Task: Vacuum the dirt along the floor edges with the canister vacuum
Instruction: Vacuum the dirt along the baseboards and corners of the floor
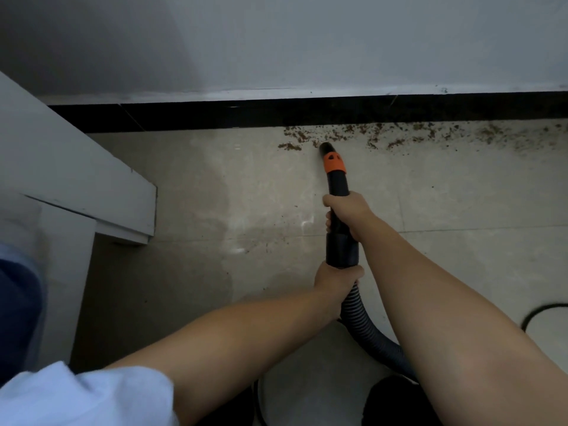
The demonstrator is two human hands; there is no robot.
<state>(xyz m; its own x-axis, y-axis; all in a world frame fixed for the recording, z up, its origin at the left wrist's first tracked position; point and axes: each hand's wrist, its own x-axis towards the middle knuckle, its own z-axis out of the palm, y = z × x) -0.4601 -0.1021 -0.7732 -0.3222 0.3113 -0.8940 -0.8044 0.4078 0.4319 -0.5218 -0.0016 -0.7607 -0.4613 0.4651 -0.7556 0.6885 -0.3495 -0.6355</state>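
Observation:
A black vacuum wand (338, 182) with an orange collar (334, 162) points at the floor near the black skirting (215, 115). Its nozzle tip (325, 148) touches the left end of a band of brown dirt (430, 135) that runs along the skirting to the right. My right hand (347, 215) grips the wand's middle. My left hand (336, 279) grips the lower cuff where the ribbed black hose (362, 324) joins. The hose curves down to the right and passes behind my right forearm.
A white cabinet or door frame (92, 186) juts out on the left. The grey wall (307, 41) rises behind the skirting. A black cable (541, 312) loops on the beige tiles (215, 195) at right. A pale round object (307, 379) lies below my arms.

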